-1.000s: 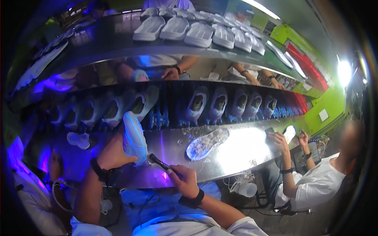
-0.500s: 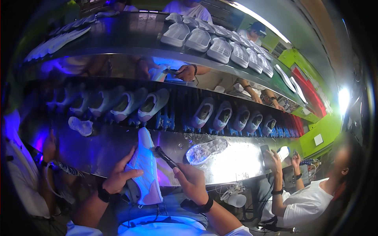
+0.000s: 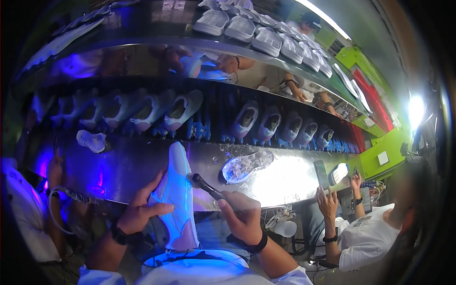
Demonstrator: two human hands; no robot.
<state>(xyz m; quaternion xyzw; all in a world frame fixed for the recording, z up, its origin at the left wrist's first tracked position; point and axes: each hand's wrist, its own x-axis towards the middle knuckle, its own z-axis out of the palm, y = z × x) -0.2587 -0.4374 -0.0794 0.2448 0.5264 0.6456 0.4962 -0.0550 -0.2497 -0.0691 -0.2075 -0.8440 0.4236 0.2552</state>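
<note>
My left hand (image 3: 145,206) is closed around the side of a shoe (image 3: 176,190), its thumb laid across the upper. The shoe points toe away from me and glows blue-white under the violet light, its heel close to my lap. My right hand (image 3: 243,218) grips a dark-handled brush (image 3: 209,186). The brush tip is just right of the shoe's forefoot, with a small gap between them. Beyond the brush, a sole-shaped piece (image 3: 248,166) with crumpled, flaky stuff on it lies on the metal bench (image 3: 128,164).
Several shoes (image 3: 244,121) stand in a row on the dark conveyor behind the bench. Pale soles (image 3: 266,42) line the shelf above. A translucent sole-shaped piece (image 3: 91,141) lies at left. Co-workers sit on both sides; a person's hand (image 3: 327,204) is at right near a shoe (image 3: 338,174).
The brush and my right hand have moved slightly right, away from the shoe, which my left hand still holds. The co-worker's left hand at right has lowered. The whole view has shifted slightly.
</note>
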